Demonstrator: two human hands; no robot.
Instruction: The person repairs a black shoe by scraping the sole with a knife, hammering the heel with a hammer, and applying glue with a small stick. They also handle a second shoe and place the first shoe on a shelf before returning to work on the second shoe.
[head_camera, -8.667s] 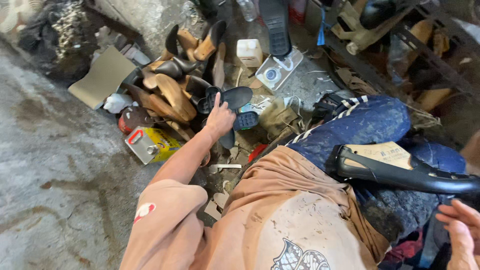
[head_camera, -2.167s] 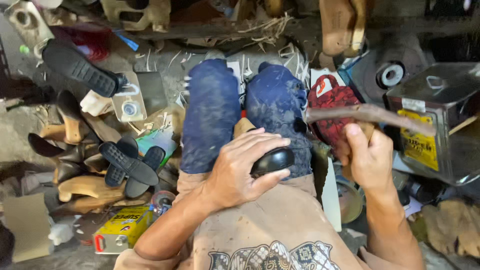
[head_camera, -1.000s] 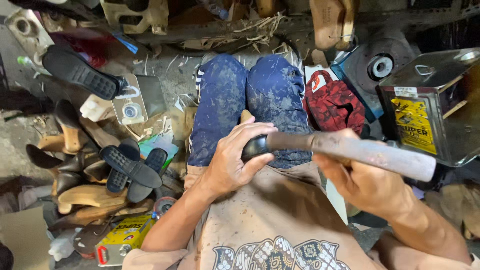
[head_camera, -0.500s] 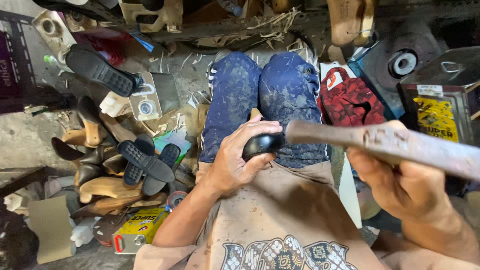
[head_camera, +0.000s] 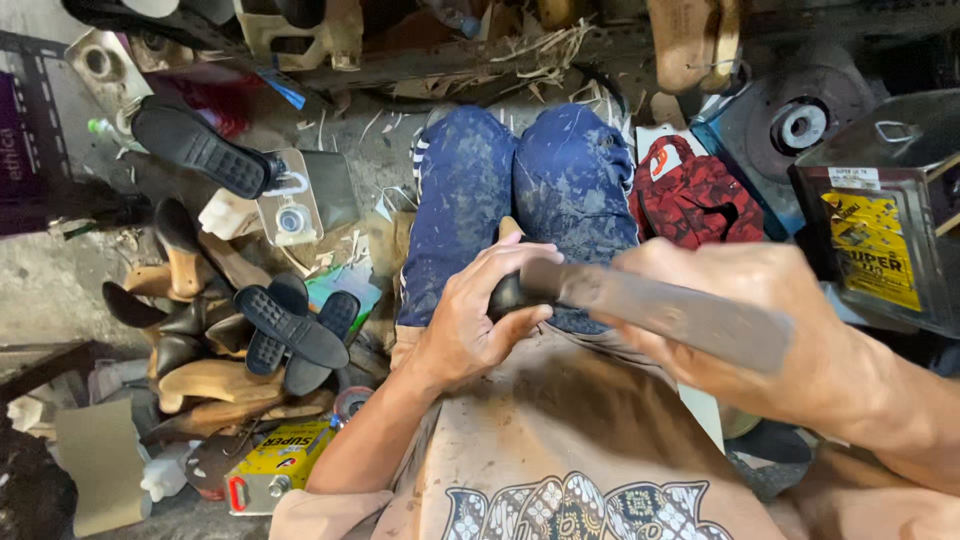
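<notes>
Since half a second ago the long worn tool (head_camera: 665, 312) has swung lower across the lap, its tip now against the dark shoe piece (head_camera: 510, 295), and the view has shifted slightly so the clutter sits further left.

Far left, on the floor, lies a heap of wooden heels and dark soles (head_camera: 255, 330), with a ridged black sole (head_camera: 200, 150) higher up beside a small cream box (head_camera: 290, 212). Below the heap stands a yellow tin can (head_camera: 275, 462) on its side.

Toward the middle, the left hand (head_camera: 480, 315) has a clenched grip around the dark shoe piece, pressing it onto the lap just below the blue stained trousers (head_camera: 525, 200). The piece is mostly hidden under the fingers.

To the right, the right hand (head_camera: 770, 320), blurred, is grasping the tool by its near end, fingers wrapped round it. Behind it lies a red patterned bag (head_camera: 695, 200), and at the far right a grey metal canister with a yellow label (head_camera: 880, 225).
</notes>
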